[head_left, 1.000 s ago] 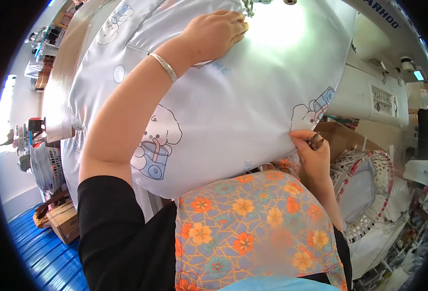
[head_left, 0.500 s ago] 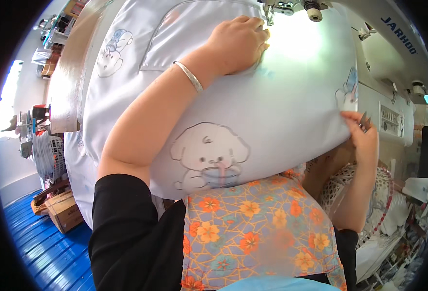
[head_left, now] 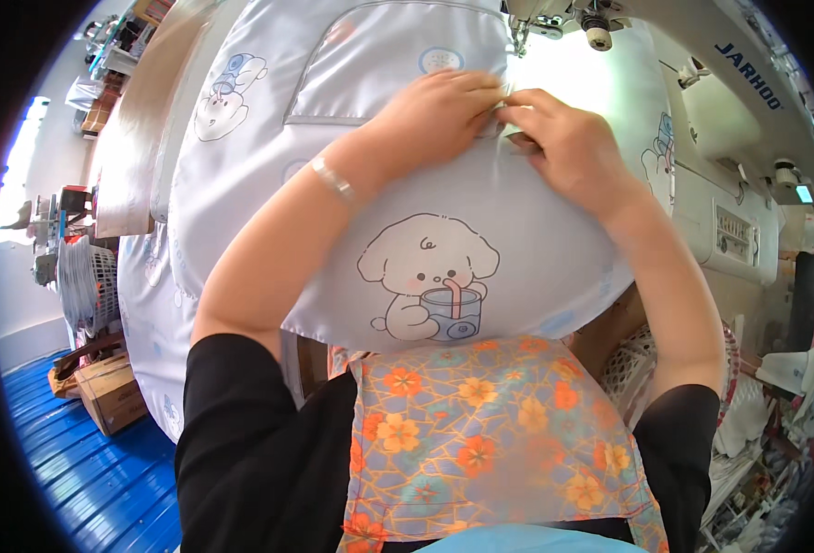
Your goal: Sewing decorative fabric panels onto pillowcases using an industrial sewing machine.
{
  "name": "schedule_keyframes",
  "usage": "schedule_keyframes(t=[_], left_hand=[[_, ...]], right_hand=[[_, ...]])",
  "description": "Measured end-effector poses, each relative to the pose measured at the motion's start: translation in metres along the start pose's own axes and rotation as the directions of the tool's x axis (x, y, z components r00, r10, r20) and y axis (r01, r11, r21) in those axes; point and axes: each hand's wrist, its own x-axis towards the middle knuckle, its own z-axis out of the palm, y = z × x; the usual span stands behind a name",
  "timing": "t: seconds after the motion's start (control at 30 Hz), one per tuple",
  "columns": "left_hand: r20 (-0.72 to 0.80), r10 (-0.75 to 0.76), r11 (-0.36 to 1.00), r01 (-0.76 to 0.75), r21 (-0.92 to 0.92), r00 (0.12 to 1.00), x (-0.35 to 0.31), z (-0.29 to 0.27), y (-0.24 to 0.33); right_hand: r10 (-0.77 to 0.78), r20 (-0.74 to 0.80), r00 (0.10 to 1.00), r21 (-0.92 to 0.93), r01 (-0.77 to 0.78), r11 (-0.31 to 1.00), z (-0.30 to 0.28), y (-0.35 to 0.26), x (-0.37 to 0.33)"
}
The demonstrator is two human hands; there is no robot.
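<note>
Head view: well in from the bench's left edge (head_left: pixel 135 166), left hand (head_left: pixel 448 115) rests fingers together, grip unclear; right hand (head_left: pixel 568 152) seemingly pinches white fabric (head_left: pixel 536 240); likely aligning, next needing steady guidance.

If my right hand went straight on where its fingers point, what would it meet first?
Most likely your left hand, just ahead of your right hand; whether they touch above the white cloth is unclear.

On glossy white fabric printed with cartoon dogs (head_left: pixel 554 244), the bare left hand (head_left: pixel 445 115) and the bare right hand (head_left: pixel 571 147), which holds a small dark metal tool (head_left: pixel 523 140), have their fingertips close together, near the metal presser foot (head_left: pixel 520 37) of a white sewing machine (head_left: pixel 752 88) at far right.
</note>
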Motion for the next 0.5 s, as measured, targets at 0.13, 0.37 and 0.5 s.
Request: schedule_keyframes(t=[0.13, 0.37, 0.5], left_hand=[[-0.019, -0.119, 0.992, 0.119, 0.036, 0.993, -0.065, -0.052, -0.021], [-0.026, -0.215, 0.903, 0.209, 0.375, 0.976, -0.13, -0.081, -0.064], [-0.078, -0.248, 0.89, 0.259, 0.376, 0.966, -0.131, -0.079, -0.043]], right_hand=[[-0.105, -0.059, 0.993, -0.083, 0.1, 0.992, 0.018, 0.005, -0.007], [-0.11, -0.078, 0.991, -0.058, 0.105, 0.993, 0.015, 0.007, -0.011], [-0.073, -0.06, 0.996, -0.059, 0.07, 0.996, 0.013, 0.01, -0.017]])
